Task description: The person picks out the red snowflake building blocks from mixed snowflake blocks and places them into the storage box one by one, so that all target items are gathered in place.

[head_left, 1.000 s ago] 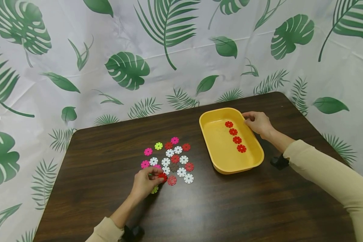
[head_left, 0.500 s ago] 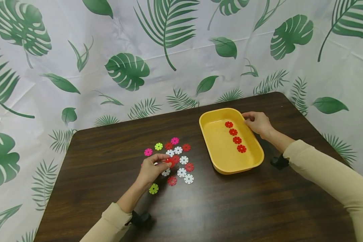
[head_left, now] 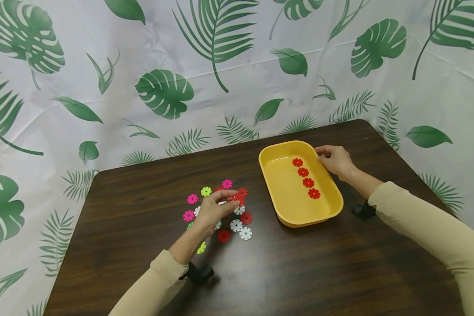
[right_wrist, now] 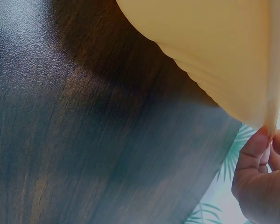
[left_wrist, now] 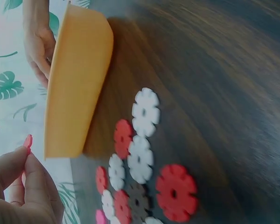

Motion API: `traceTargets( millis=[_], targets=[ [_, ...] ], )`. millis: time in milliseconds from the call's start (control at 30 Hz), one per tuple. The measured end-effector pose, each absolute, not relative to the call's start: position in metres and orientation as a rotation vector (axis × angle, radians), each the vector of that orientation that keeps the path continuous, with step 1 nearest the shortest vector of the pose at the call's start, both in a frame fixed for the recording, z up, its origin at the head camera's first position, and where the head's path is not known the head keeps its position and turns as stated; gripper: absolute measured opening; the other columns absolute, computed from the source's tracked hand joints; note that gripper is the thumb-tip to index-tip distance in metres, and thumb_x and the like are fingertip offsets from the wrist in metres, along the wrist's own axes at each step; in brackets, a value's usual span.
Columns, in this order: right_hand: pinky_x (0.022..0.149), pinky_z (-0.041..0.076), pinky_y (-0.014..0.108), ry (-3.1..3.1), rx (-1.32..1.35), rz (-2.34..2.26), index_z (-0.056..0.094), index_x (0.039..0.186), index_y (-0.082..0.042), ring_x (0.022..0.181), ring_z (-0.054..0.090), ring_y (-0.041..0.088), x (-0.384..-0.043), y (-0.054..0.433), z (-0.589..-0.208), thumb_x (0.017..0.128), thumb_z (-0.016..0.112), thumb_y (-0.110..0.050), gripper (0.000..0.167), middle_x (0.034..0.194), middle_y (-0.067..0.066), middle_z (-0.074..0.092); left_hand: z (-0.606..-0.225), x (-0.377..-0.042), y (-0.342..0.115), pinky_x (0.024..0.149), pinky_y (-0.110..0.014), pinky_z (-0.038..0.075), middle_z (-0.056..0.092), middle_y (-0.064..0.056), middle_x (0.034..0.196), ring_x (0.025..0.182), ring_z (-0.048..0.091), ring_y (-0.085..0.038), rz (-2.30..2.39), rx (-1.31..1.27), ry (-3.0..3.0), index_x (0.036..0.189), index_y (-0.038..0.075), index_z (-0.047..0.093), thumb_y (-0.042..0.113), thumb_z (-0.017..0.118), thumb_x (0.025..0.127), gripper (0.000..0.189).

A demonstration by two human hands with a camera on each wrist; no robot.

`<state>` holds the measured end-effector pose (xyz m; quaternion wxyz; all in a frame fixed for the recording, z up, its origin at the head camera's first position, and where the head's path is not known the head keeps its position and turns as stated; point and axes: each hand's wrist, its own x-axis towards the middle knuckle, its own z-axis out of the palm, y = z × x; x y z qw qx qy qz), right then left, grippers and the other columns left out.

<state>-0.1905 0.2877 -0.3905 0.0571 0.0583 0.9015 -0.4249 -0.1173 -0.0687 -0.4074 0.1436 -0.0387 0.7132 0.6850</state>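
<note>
My left hand (head_left: pixel 213 210) pinches a red notched plastic disc (left_wrist: pixel 28 141) between thumb and fingertips. It hangs over the loose discs on the table and hides some of them. The yellow tray (head_left: pixel 278 193) lies to its right, with several red discs (head_left: pixel 308 182) in a slanting row on its floor. At the tray's far right side, my right hand (head_left: pixel 335 161) grips the rim; in the right wrist view, thumb and fingers pinch that edge (right_wrist: pixel 272 93).
Around the left hand lie loose discs: white ones (head_left: pixel 245 233), red ones (head_left: pixel 224 236), pink ones (head_left: pixel 192 199) and yellow-green ones (head_left: pixel 206 191). A brown disc (left_wrist: pixel 139 202) shows in the left wrist view. Behind the dark wooden table (head_left: pixel 300 263) hangs a leaf-patterned cloth (head_left: pixel 237 57).
My left hand has lifted the red disc from the near left of the loose discs and carried it right and away from me. The right hand stays on the tray rim.
</note>
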Motion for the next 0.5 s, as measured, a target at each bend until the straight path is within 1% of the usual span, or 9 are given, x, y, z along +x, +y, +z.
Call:
traceTargets(
  millis=[133, 267, 367, 500],
  targets=[
    [0.086, 0.063, 0.038, 2.735, 0.170, -1.293, 0.049, 0.144, 0.014, 0.107, 0.066, 0.046, -0.191, 0.288, -0.390, 0.107, 0.050, -0.002, 0.040, 0.128, 0.037, 0.059, -0.403, -0.122, -0.057, 0.073, -0.017, 0.056, 0.063, -0.002, 0.091, 0.077, 0.061, -0.008, 1.991, -0.098, 2.019, 0.121, -0.012, 0.067, -0.008, 0.071, 0.092, 0.030],
    [0.084, 0.063, 0.034, 2.737, 0.168, -1.302, 0.050, 0.143, 0.014, 0.106, 0.066, 0.045, -0.191, 0.288, -0.390, 0.107, 0.050, -0.002, 0.040, 0.128, 0.037, 0.059, -0.400, -0.126, -0.044, 0.082, -0.024, 0.061, 0.064, -0.003, 0.092, 0.077, 0.063, -0.006, 2.004, -0.050, 1.996, 0.122, -0.012, 0.067, -0.008, 0.070, 0.093, 0.029],
    [0.082, 0.063, 0.031, 2.734, 0.169, -1.305, 0.050, 0.143, 0.014, 0.105, 0.065, 0.045, -0.190, 0.288, -0.390, 0.107, 0.050, -0.001, 0.040, 0.127, 0.036, 0.059, -0.396, -0.129, -0.034, 0.086, -0.029, 0.062, 0.063, -0.004, 0.094, 0.078, 0.063, -0.006, 2.001, -0.002, 1.988, 0.122, -0.012, 0.067, -0.008, 0.070, 0.093, 0.029],
    [0.081, 0.063, 0.030, 2.734, 0.168, -1.305, 0.049, 0.144, 0.015, 0.106, 0.065, 0.045, -0.190, 0.288, -0.390, 0.107, 0.049, -0.001, 0.040, 0.127, 0.036, 0.059, -0.390, -0.131, -0.019, 0.089, -0.032, 0.062, 0.061, -0.003, 0.094, 0.079, 0.062, -0.007, 2.005, 0.033, 1.960, 0.121, -0.011, 0.067, -0.008, 0.070, 0.093, 0.029]
  ],
)
